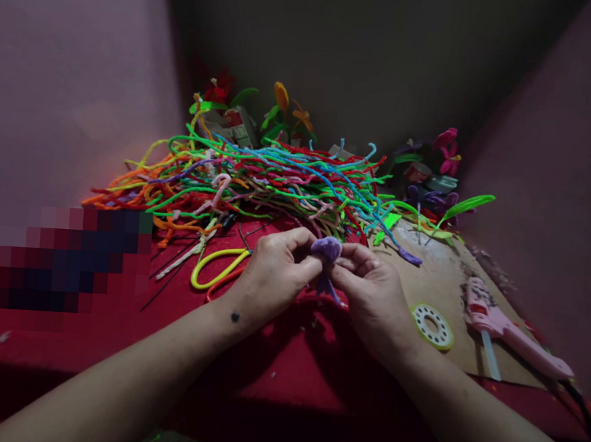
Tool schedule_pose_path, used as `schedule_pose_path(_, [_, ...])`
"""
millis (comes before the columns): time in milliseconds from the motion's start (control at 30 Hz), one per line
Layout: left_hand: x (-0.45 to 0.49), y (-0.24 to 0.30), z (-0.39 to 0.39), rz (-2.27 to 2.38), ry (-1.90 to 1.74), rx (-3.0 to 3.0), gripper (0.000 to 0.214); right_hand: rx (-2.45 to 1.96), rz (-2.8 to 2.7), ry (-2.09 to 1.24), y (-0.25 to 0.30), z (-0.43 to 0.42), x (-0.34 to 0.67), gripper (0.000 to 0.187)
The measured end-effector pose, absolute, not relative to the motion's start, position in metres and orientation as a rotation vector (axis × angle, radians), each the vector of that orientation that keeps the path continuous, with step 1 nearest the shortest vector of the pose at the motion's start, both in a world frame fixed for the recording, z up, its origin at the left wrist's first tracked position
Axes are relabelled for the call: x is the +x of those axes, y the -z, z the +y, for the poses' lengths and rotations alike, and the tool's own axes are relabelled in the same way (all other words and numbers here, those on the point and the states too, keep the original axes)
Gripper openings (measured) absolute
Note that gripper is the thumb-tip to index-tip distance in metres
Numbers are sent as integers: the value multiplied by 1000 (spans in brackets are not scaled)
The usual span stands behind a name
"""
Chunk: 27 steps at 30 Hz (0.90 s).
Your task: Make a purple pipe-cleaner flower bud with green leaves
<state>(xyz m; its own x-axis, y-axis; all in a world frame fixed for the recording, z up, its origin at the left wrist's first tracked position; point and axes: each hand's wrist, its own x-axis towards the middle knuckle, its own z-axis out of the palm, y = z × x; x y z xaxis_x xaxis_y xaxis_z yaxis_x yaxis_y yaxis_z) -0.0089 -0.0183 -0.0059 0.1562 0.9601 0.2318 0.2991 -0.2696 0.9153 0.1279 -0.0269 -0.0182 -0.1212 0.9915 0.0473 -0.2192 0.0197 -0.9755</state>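
Red worktop (175, 307) was heaped with fuzzy stems (278, 170) across the upper middle of the frame, and dead centre, a purple fuzzy piece (326, 249) was pinched between left hand (277, 266) and right hand (374, 286), neither nearer! Its rounded end was held uppermost, its thin tails angled toward the lower right.

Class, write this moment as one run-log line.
left hand: pinching purple fuzzy piece | right hand: pinching same piece | beyond: pile of multicoloured fuzzy stems | right side: pink glue gun, perforated disc on cardboard
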Motion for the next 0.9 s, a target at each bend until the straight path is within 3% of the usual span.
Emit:
schedule_pose_path(300, [-10,14,-19,1315,-1287,1972,11,-972,-1245,-1513,20,-24,134,20])
schedule_pose_path(567, [-11,8,-17,1131,-1331,1769,19,-972,-1253,-1469,20,-25,134,16])
schedule_pose_path(900, [-16,2,-20,1117,-1431,1969,6,-1037,-1272,-1447,18,-28,132,15])
